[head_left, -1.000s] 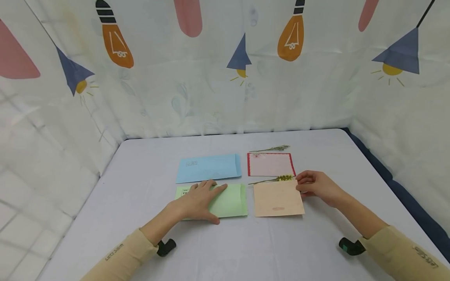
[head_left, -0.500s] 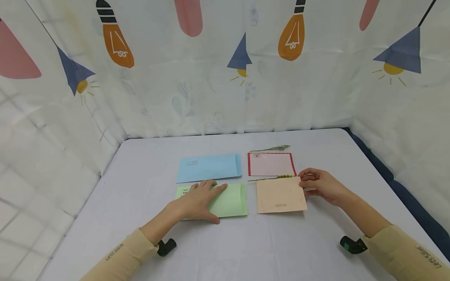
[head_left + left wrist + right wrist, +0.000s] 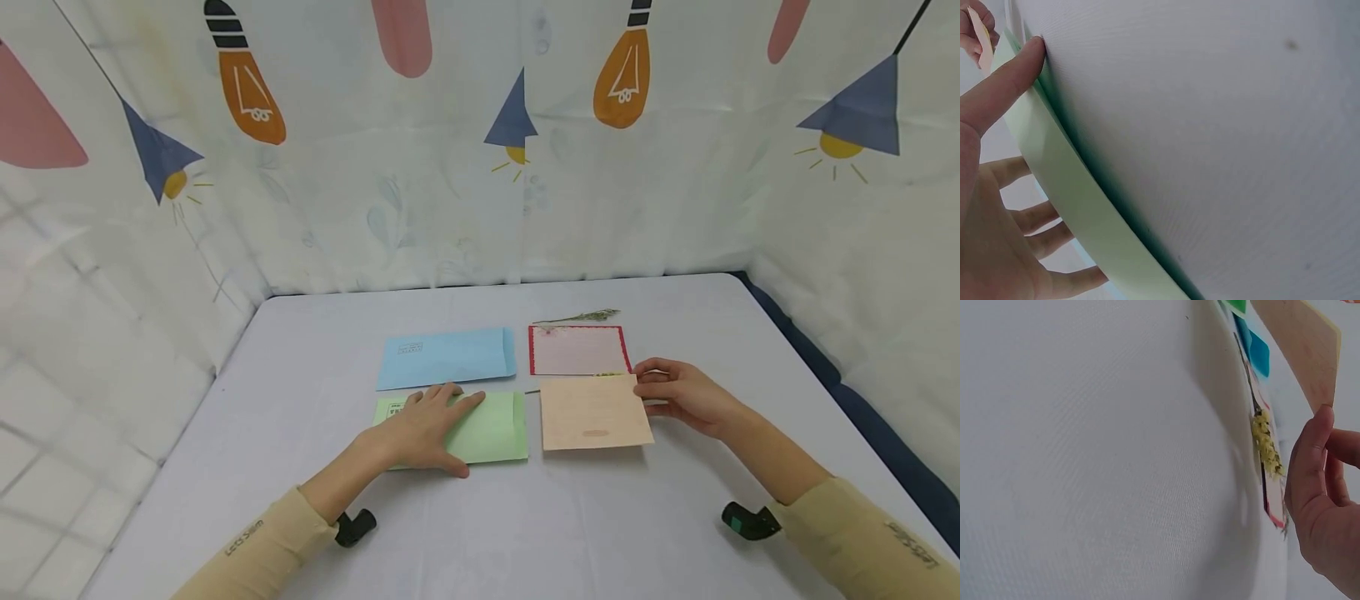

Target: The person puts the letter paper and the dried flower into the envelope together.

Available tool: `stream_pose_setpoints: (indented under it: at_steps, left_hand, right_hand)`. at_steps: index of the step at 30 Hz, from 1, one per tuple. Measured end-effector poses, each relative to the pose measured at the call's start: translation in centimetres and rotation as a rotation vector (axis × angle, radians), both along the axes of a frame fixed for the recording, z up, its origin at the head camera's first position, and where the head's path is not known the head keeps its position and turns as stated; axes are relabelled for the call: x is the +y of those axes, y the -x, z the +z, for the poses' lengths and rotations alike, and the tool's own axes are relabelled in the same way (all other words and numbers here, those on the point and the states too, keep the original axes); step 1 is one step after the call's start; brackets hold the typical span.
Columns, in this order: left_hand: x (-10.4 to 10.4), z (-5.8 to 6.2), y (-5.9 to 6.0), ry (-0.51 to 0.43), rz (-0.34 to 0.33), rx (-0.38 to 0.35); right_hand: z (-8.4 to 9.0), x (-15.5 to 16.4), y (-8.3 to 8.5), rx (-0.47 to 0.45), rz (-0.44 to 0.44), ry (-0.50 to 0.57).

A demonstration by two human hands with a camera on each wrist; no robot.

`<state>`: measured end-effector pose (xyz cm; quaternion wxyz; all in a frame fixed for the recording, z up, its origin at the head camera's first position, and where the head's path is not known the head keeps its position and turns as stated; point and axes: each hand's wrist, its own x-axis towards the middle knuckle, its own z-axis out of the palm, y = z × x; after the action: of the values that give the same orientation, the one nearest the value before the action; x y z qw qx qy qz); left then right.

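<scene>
Item: peach card, lifted at right edge, pinched between thumb and fingers of right hand; yellow sprig lay beneath. Left hand flat, fingers straight, pressed green envelope. Handling judged: light pinch, level lift, sprig undisturbed.

Plenty of open table along the near edge and both side edges, easy to slide a hand through there. The middle is crowded: blue envelope, green envelope, red-bordered card and peach card sit close together, narrow gaps only. A dried sprig lies toward the far edge.
</scene>
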<state>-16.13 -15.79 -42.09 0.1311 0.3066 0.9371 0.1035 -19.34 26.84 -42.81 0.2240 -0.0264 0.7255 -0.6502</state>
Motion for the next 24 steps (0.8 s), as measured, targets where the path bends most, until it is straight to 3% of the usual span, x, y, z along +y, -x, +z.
stream_pose_setpoints:
  at_steps: [16,24]
  left_hand:
    - [0.0,0.1,-0.1,-0.007,0.002,0.005]
    - [0.0,0.0,-0.2,-0.009,0.002,0.007]
  right_hand:
    - [-1.4,-3.0,0.1,0.045,-0.008,0.038]
    - [-1.3,-3.8,0.0,0.104,-0.004,-0.055]
